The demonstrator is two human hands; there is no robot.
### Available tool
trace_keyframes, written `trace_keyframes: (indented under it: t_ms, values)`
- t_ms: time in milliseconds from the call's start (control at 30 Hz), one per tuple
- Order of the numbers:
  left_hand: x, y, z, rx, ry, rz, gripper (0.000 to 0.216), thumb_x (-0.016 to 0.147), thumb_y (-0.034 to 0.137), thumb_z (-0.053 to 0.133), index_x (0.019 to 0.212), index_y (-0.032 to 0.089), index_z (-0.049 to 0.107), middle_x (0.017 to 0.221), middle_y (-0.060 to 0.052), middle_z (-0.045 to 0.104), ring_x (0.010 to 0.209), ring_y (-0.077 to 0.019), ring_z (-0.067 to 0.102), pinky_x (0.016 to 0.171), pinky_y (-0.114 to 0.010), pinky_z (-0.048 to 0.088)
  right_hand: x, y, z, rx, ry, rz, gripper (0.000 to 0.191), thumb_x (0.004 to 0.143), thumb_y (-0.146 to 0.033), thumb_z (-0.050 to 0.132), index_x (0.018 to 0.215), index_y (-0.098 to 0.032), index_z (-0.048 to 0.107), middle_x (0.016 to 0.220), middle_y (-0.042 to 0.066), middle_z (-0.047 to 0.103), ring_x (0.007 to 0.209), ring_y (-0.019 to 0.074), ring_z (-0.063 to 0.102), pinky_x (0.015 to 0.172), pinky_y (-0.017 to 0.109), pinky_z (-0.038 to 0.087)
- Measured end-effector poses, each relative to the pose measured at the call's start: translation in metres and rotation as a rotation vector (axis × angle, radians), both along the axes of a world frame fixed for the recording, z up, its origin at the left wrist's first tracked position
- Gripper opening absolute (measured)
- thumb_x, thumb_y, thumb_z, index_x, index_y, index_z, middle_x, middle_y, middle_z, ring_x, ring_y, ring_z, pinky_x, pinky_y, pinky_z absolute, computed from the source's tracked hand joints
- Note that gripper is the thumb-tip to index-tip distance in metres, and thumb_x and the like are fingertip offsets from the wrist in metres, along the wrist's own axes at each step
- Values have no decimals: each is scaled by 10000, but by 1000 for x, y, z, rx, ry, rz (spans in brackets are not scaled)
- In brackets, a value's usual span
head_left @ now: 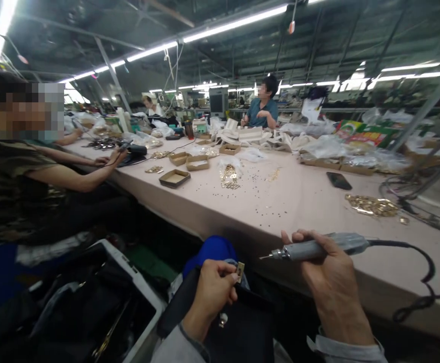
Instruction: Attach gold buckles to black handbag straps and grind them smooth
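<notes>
My right hand is wrapped round a grey electric screwdriver, its thin bit pointing left and its black cord trailing off to the right. Between the thumb and fingers of my left hand is a small gold metal plate with a dark opening in it. Below that hand lies a black bag on my lap, with a shiny metal fitting on its surface. The screwdriver's tip and the gold plate are apart.
On the pink-covered table are scattered dark screws, gold parts, a phone and small cardboard trays. A white crate of black bags stands at my left. One co-worker sits left, another across.
</notes>
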State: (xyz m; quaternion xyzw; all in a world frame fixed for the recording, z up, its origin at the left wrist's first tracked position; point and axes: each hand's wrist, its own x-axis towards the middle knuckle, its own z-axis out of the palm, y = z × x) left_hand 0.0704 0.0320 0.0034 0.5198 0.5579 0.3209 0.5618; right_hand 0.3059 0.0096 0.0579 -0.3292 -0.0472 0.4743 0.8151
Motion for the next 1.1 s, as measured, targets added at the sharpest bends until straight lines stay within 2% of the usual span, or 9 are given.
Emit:
trace_keyframes:
  t_ms: [133, 367, 700, 1100]
  values:
    - [-1, -3, 5, -28, -62, -10, 261, 682, 302, 701, 822, 86, 744, 442, -45, 625, 346, -150, 534, 378, -229, 420, -31, -4, 1, -20, 19, 68, 163, 726, -150, 789, 789, -138, 639, 845, 16, 627, 757, 148, 617, 955, 575, 644]
    - [-1, -3, 7, -69, -71, 9, 273, 689, 141, 633, 929, 47, 722, 445, -51, 640, 351, -162, 562, 379, -228, 449, -55, -7, -18, 15, -36, 103, 223, 735, -178, 846, 832, -169, 646, 859, -3, 640, 788, 156, 630, 966, 583, 636]
    - [3, -3, 14, -65, -17, 76, 218, 705, 92, 606, 898, 62, 704, 392, 1, 578, 304, -129, 463, 328, -211, 382, -68, -6, -21, 24, -110, 66, 311, 698, -192, 906, 867, -186, 644, 825, -28, 650, 766, 166, 656, 951, 603, 635]
    - [4, 0, 9, -79, -1, 97, 186, 708, 87, 661, 887, 73, 706, 387, 22, 563, 307, -121, 458, 333, -209, 373, -71, -5, -23, 38, -129, 62, 314, 689, -211, 917, 843, -181, 644, 801, -31, 646, 752, 161, 649, 948, 610, 632]
